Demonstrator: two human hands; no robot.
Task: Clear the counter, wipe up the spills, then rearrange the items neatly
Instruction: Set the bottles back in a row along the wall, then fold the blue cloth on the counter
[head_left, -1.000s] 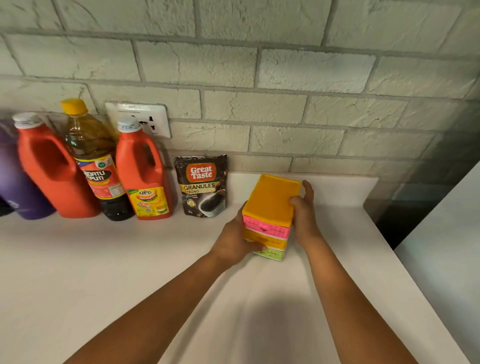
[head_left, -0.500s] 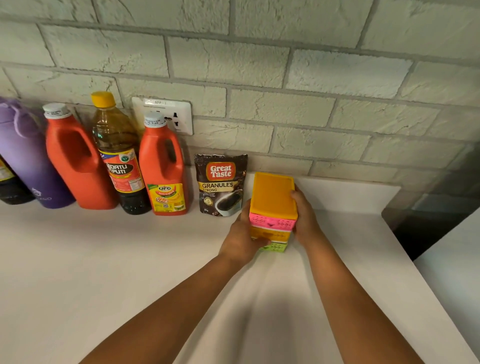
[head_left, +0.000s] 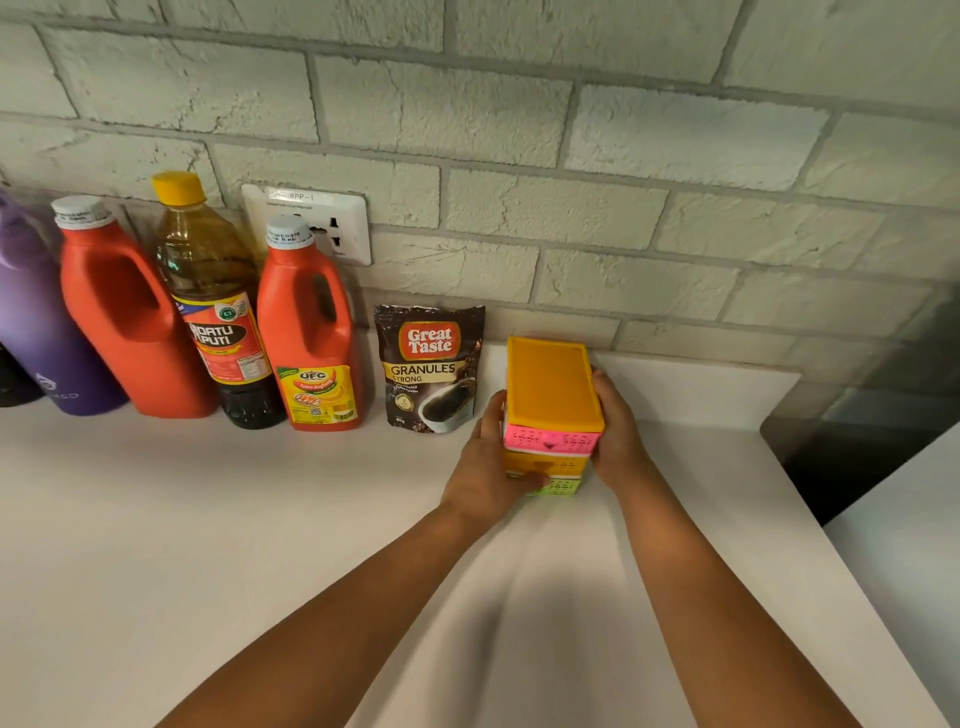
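Orange-lidded stacked drawer organiser (head_left: 550, 410) is sitting on the white counter (head_left: 208, 519), just beside the Great Taste coffee pouch (head_left: 430, 369) at its 9 o'clock. I am holding it with both hands: left hand (head_left: 493, 467) and right hand (head_left: 615, 436) are pressing curled fingers against opposite sides. I am judging this the rearranging step; next, I am seating it in line against the brick wall (head_left: 623, 234).
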